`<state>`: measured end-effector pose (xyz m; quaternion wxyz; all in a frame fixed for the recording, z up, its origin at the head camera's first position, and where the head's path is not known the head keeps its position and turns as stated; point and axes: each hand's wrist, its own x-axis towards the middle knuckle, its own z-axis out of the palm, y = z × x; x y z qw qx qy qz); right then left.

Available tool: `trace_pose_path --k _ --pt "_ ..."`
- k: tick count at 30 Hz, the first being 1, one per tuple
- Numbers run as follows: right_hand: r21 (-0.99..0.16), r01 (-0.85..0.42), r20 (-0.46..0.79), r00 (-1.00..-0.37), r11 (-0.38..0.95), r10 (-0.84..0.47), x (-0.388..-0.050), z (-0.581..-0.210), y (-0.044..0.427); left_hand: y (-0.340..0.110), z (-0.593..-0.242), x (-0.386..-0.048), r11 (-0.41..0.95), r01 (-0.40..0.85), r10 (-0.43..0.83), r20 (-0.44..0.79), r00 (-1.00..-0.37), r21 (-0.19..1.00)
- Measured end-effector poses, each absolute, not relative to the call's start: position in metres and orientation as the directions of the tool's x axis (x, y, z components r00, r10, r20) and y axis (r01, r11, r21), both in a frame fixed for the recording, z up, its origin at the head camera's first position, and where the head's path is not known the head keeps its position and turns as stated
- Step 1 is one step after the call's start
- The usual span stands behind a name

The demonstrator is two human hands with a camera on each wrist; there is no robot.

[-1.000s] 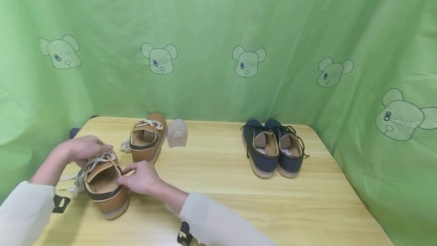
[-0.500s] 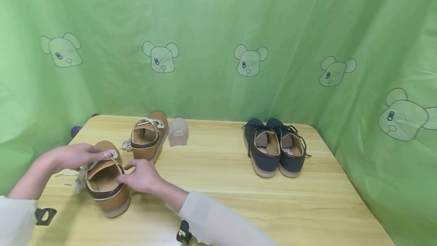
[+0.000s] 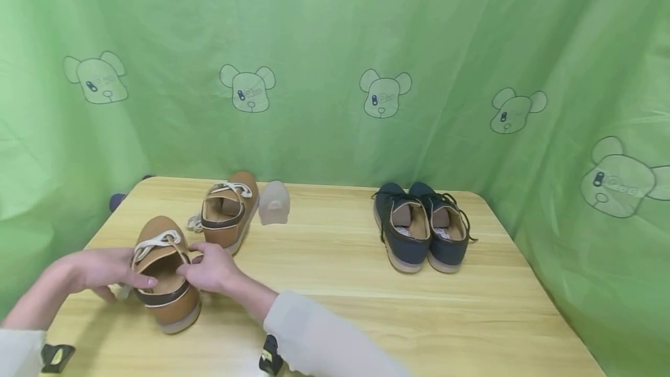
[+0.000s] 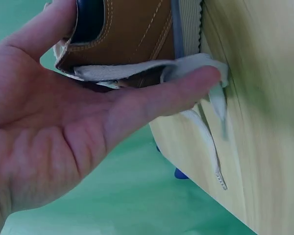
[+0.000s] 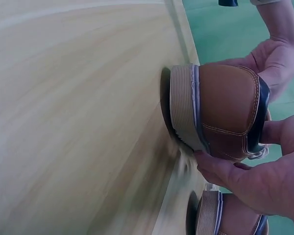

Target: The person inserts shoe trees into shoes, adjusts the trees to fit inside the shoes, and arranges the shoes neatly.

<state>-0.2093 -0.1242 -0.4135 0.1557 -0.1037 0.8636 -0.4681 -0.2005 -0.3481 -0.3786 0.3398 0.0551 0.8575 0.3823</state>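
A brown lace-up shoe with a dark collar stands on the table at the left, its heel toward me. My left hand holds its left side, the thumb over the collar into the opening and the fingers along the outside. From the right, my right hand grips the other side, thumb inside the collar and fingers outside. A white lace hangs between the left fingers and the shoe's side, with loose ends down toward the table. The shoe's inside is partly hidden by the thumbs.
Behind stands the matching brown shoe, white laces on and beside it. A pale shoe-tip-shaped insert lies at its right. Two navy shoes sit side by side farther right. A green curtain borders the wooden table.
My left hand has moved from the laces near the toe back and down to the left side of the collar. The right hand stays at the collar; the shoe has barely shifted.
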Motion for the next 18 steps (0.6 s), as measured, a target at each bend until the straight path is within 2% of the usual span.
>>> trace_pose_path --k 6,10,18 --pt "-0.886 0.063 -0.239 -0.911 0.459 -0.337 -0.2087 -0.4095 -0.1274 -0.3481 -0.3848 -0.2006 0.664 -0.15 0.406 -0.521 -0.751 0.733" --pt "-0.876 0.053 -0.236 -0.914 0.479 -0.33 -0.2076 -0.4068 -0.129 -0.3474 -0.3878 -0.2014 0.612 -0.148 0.468 -0.506 -0.724 0.777" --pt "-0.857 0.039 -0.22 -0.929 0.514 -0.296 -0.2088 -0.4057 -0.1338 -0.3504 -0.379 -0.2005 0.644 -0.137 0.419 -0.497 -0.76 0.752"
